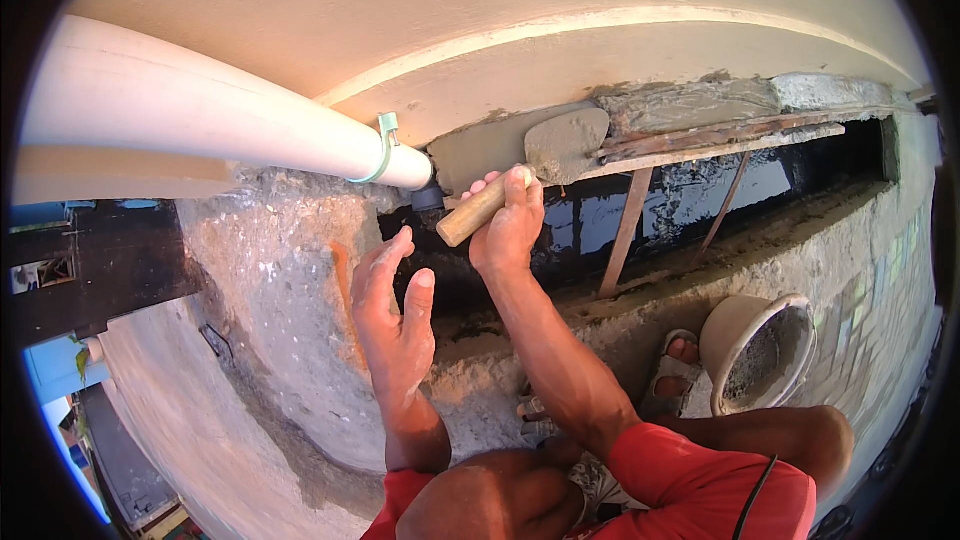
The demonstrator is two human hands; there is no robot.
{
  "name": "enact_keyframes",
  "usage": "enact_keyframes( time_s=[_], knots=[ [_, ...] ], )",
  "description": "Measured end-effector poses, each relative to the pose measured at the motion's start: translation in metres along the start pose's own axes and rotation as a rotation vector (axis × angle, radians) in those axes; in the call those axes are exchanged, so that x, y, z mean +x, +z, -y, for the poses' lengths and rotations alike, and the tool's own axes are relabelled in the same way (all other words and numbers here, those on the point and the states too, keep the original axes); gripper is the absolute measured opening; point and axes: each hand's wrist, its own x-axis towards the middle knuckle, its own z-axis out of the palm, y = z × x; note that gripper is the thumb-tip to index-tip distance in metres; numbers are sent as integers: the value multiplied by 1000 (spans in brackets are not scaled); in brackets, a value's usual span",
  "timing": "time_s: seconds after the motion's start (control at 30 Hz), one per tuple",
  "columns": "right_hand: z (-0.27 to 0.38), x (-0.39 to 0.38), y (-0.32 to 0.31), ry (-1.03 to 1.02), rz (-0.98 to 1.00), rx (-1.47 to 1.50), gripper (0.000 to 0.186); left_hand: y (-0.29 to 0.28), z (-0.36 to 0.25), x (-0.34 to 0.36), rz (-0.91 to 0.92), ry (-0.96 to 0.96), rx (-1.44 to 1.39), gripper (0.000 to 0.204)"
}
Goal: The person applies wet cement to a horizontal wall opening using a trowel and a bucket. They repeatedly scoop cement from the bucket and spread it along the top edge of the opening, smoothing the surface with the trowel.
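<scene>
My right hand (508, 228) is closed round the wooden handle of a trowel (567, 143). Its rounded blade, smeared with grey mortar, lies against the fresh mortar ledge (488, 151) at the foot of the wall. My left hand (392, 312) is raised to the left of the handle, holding nothing, its fingers apart and the thumb up. Rough mortar (690, 108) continues right of the blade, above a long wooden board (740, 143) set along its edge. Wooden struts (628, 233) reach from the board down across the channel.
A thick white pipe (240, 115) with a pale green clamp (386, 146) runs along the wall, ending near a dark fitting (427, 199). Dark water (680, 205) lies in the channel. A bucket (722, 335) with grey mix stands by my sandaled foot (676, 365).
</scene>
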Motion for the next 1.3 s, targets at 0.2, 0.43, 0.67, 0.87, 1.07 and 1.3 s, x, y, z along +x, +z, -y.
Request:
enact_keyframes(
  time_s=[0.2,0.43,0.67,0.87,1.07,1.3],
  knots=[
    [-11,1,-12,-20,32,-34,16,3,3,0,-5,-13,-24,42],
    [-16,3,-20,-71,40,-87,16,0,6,0,3,0,2,42],
    [-8,1,-14,-13,-5,6,17,1,9,1,17,-17,-2,41],
    [-19,-12,-19,77,36,-90,17,0,8,0,18,-3,19,39],
    [-39,-47,-35,205,115,-168,16,5,12,2,33,46,22,44],
    [-22,-111,-72,369,211,-531,23,2,6,-1,32,37,24,40]
  ],
)
